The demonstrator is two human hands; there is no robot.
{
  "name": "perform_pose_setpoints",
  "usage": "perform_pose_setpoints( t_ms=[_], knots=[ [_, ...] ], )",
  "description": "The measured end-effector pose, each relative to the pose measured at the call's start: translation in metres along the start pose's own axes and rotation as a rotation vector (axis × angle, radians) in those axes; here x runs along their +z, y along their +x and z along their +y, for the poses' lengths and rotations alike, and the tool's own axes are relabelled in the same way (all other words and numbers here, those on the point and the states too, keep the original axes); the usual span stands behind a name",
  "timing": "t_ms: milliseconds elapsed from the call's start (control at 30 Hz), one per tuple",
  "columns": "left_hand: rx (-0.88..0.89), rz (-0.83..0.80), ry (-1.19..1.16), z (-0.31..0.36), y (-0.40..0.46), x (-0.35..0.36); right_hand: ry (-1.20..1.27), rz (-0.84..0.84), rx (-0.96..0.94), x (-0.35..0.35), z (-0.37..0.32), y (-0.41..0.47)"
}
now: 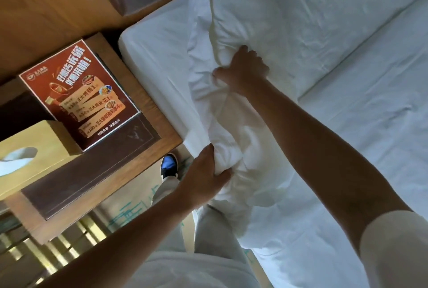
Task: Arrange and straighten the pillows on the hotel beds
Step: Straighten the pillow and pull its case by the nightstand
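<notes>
Pillow (266, 33): far end cut off by top edge of frame; near end crumpled, outline lost against bedding.
Left hand (203, 172): fingertips buried in pillow fabric, lower centre.
Right hand (243, 67): fingertips sunk in folds, hidden.
Tissue box (34, 148): cut off by left edge.
Red card (81, 93): small print too fine to read.
Shoe (169, 166): heel hidden behind trouser leg.
Nightstand (97, 183): lower corner blurred.
Bed (370, 125): cut off at right edge.
</notes>
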State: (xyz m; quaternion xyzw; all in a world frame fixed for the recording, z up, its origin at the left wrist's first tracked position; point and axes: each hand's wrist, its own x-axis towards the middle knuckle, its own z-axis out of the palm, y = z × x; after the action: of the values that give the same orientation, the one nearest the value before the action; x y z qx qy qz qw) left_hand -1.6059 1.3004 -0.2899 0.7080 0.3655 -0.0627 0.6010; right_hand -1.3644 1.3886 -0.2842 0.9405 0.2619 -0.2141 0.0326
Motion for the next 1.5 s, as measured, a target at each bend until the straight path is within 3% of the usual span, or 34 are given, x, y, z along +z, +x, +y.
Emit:
perform_pose_setpoints(
  t_ms=[267,433,733,900,1133,1267,1367,1500],
  knots=[
    [0.028,0.213,0.12,0.02,-0.003,0.025,-0.115,0.041,-0.205,-0.014,0.026,0.009],
    [0.003,0.181,0.1,0.026,0.004,0.027,-0.269,0.045,-0.293,-0.025,0.048,0.014],
    [0.073,0.239,0.059,0.045,0.0,-0.003,-0.244,0.008,-0.379,-0.047,0.052,0.03],
    [0.164,0.204,0.104,0.064,-0.002,-0.048,-0.058,0.054,-0.286,-0.084,0.065,0.033],
    [0.333,0.135,0.403,0.135,-0.012,-0.164,0.437,0.065,-0.152,-0.127,0.09,0.012],
    [0.191,0.304,0.351,0.115,0.016,-0.225,0.69,-0.098,-0.143,-0.096,0.067,0.002],
    [0.074,0.453,0.411,0.099,0.035,-0.234,0.689,-0.158,-0.135,-0.075,0.043,0.008],
    [0.218,0.555,0.464,0.09,0.027,-0.208,0.718,-0.206,-0.058,-0.076,0.029,0.021]
  ],
)
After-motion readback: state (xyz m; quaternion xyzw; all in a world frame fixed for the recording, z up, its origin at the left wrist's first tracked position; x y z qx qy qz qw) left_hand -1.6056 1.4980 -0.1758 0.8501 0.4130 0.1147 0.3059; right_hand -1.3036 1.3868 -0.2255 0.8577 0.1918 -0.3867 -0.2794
